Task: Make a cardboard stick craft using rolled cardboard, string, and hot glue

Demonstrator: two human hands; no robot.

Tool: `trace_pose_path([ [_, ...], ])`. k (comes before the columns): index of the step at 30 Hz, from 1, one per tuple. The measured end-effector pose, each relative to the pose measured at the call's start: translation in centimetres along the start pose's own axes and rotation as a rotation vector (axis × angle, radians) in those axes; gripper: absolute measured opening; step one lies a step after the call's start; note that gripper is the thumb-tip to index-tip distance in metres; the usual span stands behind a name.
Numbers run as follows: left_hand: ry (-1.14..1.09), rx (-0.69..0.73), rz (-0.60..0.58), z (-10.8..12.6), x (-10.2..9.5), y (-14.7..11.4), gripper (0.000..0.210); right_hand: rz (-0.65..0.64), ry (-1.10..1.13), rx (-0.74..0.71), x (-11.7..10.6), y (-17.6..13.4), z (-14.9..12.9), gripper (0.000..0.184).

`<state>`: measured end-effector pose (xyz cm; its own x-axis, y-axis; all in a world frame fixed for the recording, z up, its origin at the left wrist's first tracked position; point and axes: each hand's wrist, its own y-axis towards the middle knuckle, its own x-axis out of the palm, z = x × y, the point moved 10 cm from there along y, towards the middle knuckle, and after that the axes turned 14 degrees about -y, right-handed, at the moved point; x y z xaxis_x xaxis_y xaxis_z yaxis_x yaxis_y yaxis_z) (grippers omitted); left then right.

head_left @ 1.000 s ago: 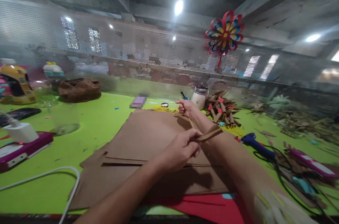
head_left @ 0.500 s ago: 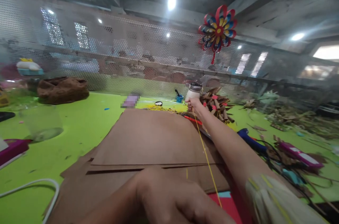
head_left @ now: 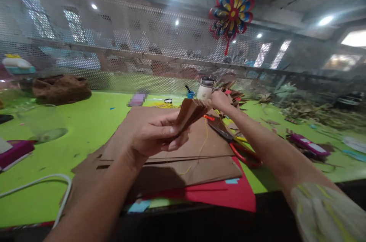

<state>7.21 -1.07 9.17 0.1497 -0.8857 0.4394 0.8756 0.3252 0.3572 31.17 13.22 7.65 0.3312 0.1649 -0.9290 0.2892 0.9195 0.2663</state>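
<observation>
Brown folded paper [head_left: 191, 113], pleated into a fan-like stack, is pinched at its near end between the thumb and fingers of the left hand [head_left: 156, 137], which is closed on it near the middle of the head view. The far end of the stack is met at about 1 o'clock by the right hand [head_left: 220, 100], whose fingers are curled together there; whether the paper or a thread is gripped by it cannot be told. A thin yellow thread [head_left: 200, 148] is seen hanging below the stack and trailing onto the brown card sheets [head_left: 171, 158] spread on the green tabletop [head_left: 85, 127]. A red sheet [head_left: 228, 194] is laid under the card at 5 o'clock. Scissors with red handles [head_left: 237, 146] are seen lying at 3 o'clock of the left hand, just beside the right forearm. A white jar [head_left: 205, 89] is placed at 12 o'clock, near the right hand, with a pile of brown paper rolls [head_left: 233, 95] just beside it. A paper pinwheel [head_left: 231, 9] is hung on the mesh wall above. A white cable [head_left: 42, 184] is laid at 8 o'clock, and a pink device [head_left: 309, 146] at 3 o'clock.
</observation>
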Motion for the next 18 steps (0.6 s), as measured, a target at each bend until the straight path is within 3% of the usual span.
trace_pose_path([
  [3,0.008,-0.012,0.025,-0.4,-0.1,0.2,0.023,0.054,0.351,-0.107,-1.9,-3.5,-0.9,0.030],
  [5,0.016,-0.025,0.048,-0.5,-0.3,0.2,0.022,-0.031,0.789,-0.407,-3.4,-7.5,-4.3,0.032],
  [7,0.029,-0.014,0.102,-0.2,-0.8,0.3,0.020,-0.197,1.162,-0.705,-5.2,-12.6,-7.7,0.036],
  [9,0.024,0.035,0.172,0.7,-1.6,0.2,0.018,-0.424,1.309,-0.898,-5.8,-17.4,-10.5,0.036],
  [12,-0.047,0.151,0.261,2.8,-3.0,-0.2,0.015,-0.493,1.452,-0.852,-5.2,-19.9,-11.1,0.032],
  [16,-0.196,0.342,0.381,5.0,-5.2,-1.0,0.011,-0.389,1.694,-0.630,-3.4,-17.9,-8.4,0.024],
  [18,-0.258,0.406,0.452,5.3,-6.1,-1.2,0.011,-0.330,1.708,-0.581,-3.0,-16.6,-7.1,0.023],
])
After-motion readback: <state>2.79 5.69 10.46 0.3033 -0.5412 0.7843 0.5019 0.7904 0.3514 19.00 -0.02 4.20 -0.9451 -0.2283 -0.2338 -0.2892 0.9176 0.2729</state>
